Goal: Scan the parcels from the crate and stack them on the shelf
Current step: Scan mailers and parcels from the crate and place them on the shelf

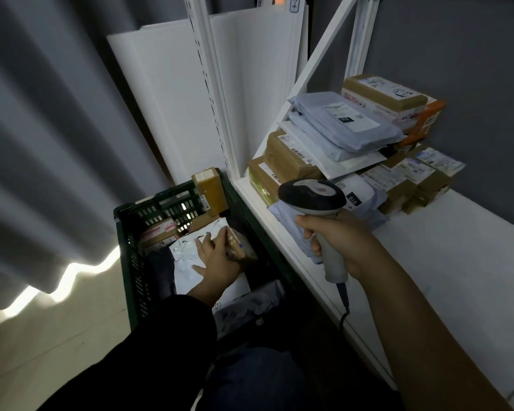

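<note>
Left-hand fingers [208, 243] curl over the edge of a small brown parcel [238, 247], with the thumb splayed on the crinkled white poly mailer [184, 262] beneath. The left hand [217, 259] reaches down into the dark green crate [128, 241], lattice-walled plastic, on the floor at left. Right-hand fingers [304, 225] wrap the smooth grey handle of the barcode scanner [312, 194], which has a rounded black head and a cord trailing below. The right hand [341, 241] hovers over the near edge of the flat white shelf [457, 262]. At the far end of the shelf is the stack of parcels [353, 134]: taped cardboard boxes under soft, slumping grey-blue mailers.

Risks: the parcel's glossy tape may slide in a one-sided grip. A label turned away would defeat the scan. The sloping, slippery film on top could shed a box set down carelessly.
</note>
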